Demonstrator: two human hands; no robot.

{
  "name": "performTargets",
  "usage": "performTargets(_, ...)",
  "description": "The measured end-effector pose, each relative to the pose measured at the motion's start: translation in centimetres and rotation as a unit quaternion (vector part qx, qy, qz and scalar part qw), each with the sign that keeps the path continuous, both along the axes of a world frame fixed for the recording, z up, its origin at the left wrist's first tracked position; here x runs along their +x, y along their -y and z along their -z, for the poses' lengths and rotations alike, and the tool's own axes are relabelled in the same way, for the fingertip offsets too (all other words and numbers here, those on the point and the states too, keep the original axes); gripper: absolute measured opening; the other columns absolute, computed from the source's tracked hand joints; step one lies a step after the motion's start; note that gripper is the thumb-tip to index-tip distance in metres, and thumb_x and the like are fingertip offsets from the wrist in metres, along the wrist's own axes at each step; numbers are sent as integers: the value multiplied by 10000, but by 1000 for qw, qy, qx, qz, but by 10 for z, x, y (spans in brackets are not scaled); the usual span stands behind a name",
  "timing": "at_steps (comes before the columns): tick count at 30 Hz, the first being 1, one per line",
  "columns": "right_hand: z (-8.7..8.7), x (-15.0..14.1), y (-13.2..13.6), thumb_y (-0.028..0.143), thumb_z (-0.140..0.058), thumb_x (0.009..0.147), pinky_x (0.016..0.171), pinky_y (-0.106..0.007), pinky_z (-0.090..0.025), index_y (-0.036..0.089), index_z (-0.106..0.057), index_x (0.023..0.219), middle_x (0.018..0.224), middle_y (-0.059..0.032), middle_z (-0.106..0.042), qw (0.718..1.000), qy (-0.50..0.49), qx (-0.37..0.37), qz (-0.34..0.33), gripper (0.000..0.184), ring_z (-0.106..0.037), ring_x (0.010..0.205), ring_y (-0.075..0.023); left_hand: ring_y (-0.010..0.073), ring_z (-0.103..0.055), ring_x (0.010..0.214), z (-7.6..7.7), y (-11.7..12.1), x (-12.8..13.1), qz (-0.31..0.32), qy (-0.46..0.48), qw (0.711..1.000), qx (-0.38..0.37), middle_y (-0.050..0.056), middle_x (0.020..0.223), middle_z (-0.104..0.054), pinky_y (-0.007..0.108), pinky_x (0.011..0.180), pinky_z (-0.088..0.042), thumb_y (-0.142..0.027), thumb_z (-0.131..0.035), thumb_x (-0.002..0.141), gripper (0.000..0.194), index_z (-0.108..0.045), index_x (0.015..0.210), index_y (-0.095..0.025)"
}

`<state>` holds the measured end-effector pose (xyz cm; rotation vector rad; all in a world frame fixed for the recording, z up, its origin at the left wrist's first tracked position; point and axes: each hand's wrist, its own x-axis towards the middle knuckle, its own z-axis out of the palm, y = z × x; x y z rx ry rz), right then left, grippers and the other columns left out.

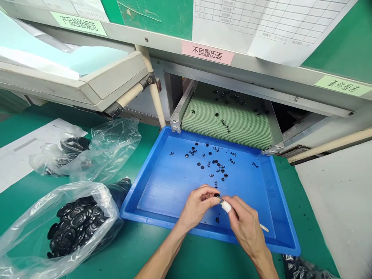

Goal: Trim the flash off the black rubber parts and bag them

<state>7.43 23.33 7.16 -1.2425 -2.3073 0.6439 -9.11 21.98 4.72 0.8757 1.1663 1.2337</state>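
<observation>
While the left hand (pixel 200 205) pinches a small black part (pixel 216 195) over the near side of the blue tray (pixel 162 190), the right hand (pixel 242 217) grips a thin tool (pixel 264 228) wrapped in white near its tip, which meets the part. Black pieces (pixel 215 161) lie scattered across the tray beyond the hands. At its far edge sits a green conveyor belt (pixel 229 130) carrying more pieces. To the left, an open plastic bag (pixel 109 201) full of black discs (pixel 77 221) stands close against the tray, with another bag (pixel 116 141) behind it.
</observation>
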Motion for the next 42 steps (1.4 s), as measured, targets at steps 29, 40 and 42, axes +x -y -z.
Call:
performTargets(29, 28, 5, -54, 114, -339, 817, 595, -226, -365, 172, -613, 965, 714, -11, -614, 979, 51, -124, 152, 317, -545, 641, -141, 142, -607, 691, 12, -7, 1, -26, -33, 997, -69, 10, 748, -621, 271, 667, -474, -266, -568, 757, 121, -578, 830, -170)
performTargets(40, 43, -4, -88, 58, -442, 749, 709, -228, -410, 182, -658, 940, 868, -32, -628, 991, 65, -89, 72, 314, -580, 771, -143, 109, -504, 625, 13, -15, 3, -59, 86, 986, -127, 42, 803, -618, 244, 584, -388, -366, -623, 737, 281, -625, 895, -134)
performTargets(42, 29, -9, -70, 96, -458, 784, 702, -222, -425, 197, -649, 970, 888, -20, -625, 996, 0, -77, 42, 285, -581, 778, -137, 104, -493, 623, 13, -15, 4, -59, 95, 987, -115, 50, 813, -629, 239, 580, -376, -418, -658, 726, 362, -628, 942, -129)
